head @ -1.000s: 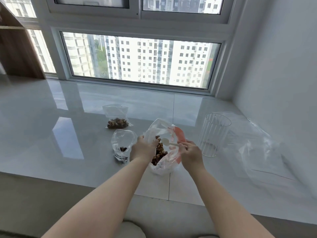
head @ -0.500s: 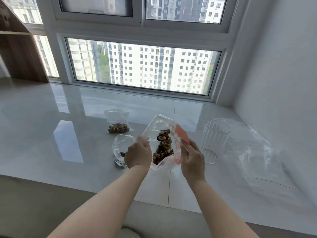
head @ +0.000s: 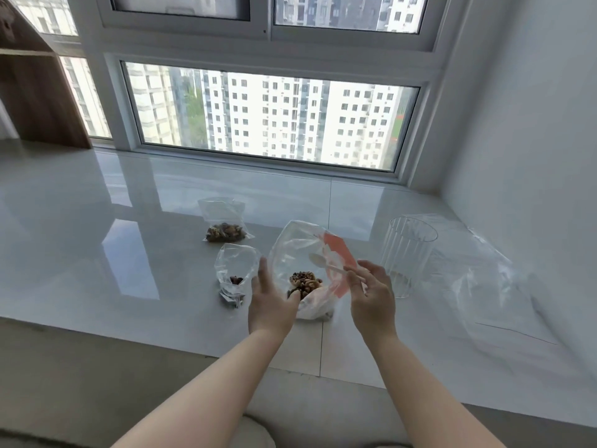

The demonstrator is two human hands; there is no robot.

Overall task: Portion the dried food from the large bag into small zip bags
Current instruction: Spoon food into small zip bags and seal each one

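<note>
Large bag [head: 300, 253] stands open on the white sill [head: 97, 253], dried food [head: 305, 282] heaped at its bottom, orange label on the right wall. Your left hand [head: 271, 302] is spread wide, fingers straight, against the bag's left side, gripping nothing. Your right hand [head: 371, 292] pinches the handle of a white spoon [head: 332, 266], bowl inside the bag above the food. Just left: an open small zip bag [head: 237, 270] with a few pieces. Behind it, a filled zip bag [head: 224, 221]. Clear ribbed cup [head: 408, 253] right of the large bag.
</note>
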